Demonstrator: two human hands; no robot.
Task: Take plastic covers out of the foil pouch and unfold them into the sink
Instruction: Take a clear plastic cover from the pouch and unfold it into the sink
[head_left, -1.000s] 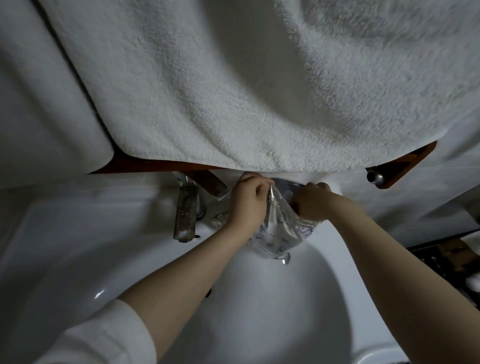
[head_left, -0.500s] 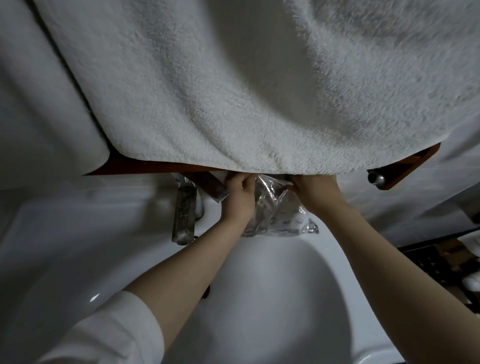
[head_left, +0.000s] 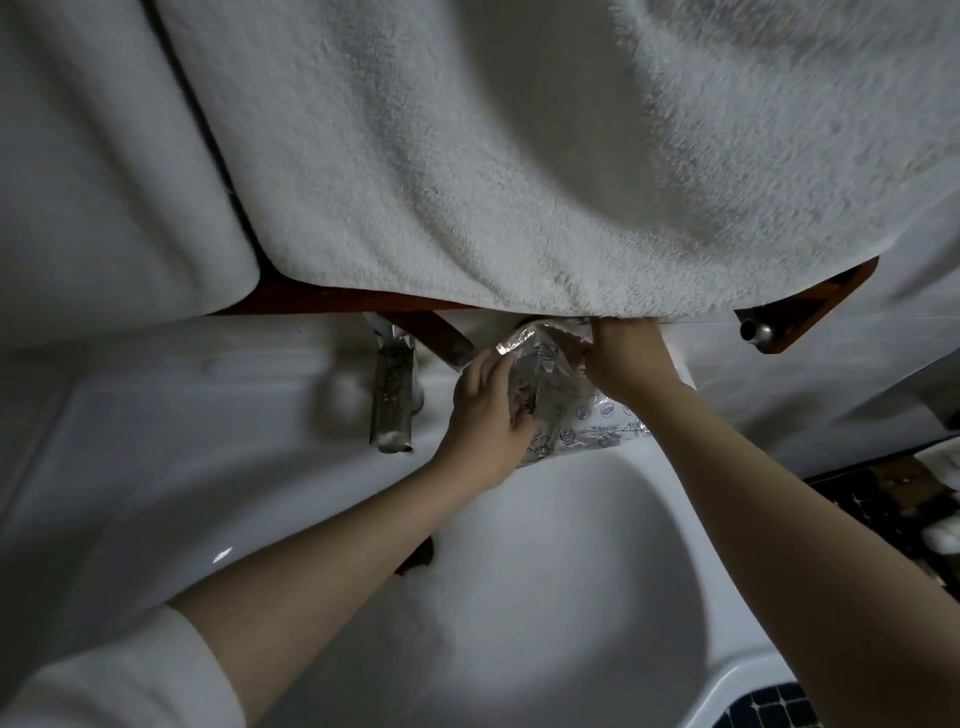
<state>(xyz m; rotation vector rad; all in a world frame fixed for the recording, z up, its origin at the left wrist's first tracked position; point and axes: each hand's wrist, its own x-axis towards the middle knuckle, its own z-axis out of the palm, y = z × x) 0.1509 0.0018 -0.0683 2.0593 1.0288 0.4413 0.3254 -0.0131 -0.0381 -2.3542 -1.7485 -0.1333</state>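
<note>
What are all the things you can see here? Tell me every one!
foil pouch: one, shiny silver with small printed pictures, held over the back edge of the sink
sink: one, white, below the hands
tap: one, dull metal, at the back of the sink, left of the pouch
towel: one big, white and fluffy, hanging over the top of the view
wooden shelf: one, reddish brown, peeking out under the towel
dark tiled floor: bottom right corner
left hand: one, fingers reaching into the pouch opening
right hand: one, gripping the pouch's top right edge
white sleeve: one, on the left arm
</note>
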